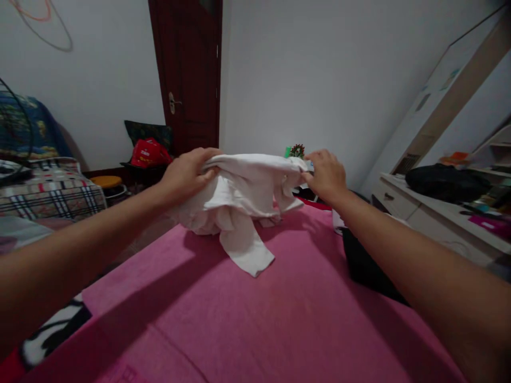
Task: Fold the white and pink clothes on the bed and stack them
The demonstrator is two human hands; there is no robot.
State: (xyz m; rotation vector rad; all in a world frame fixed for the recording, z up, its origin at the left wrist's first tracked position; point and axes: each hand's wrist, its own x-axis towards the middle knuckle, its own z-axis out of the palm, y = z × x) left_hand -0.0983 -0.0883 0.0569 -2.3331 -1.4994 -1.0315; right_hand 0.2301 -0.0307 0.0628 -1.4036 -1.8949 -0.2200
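A white garment hangs bunched between my two hands, its upper edge pulled nearly straight. My left hand pinches one end of that edge, thumb in front. At the other end, my right hand grips the cloth between thumb and fingers. One sleeve-like part droops down and lies on the pink cloth spread beneath. The garment's lower folds rest on the pink surface as well. Its exact kind is hard to make out in the folds.
A black object stands at the right side of the pink cloth. Farther right is a white cabinet with a black bag on top. A red bag sits by the brown door. At left is a yellow-topped stool.
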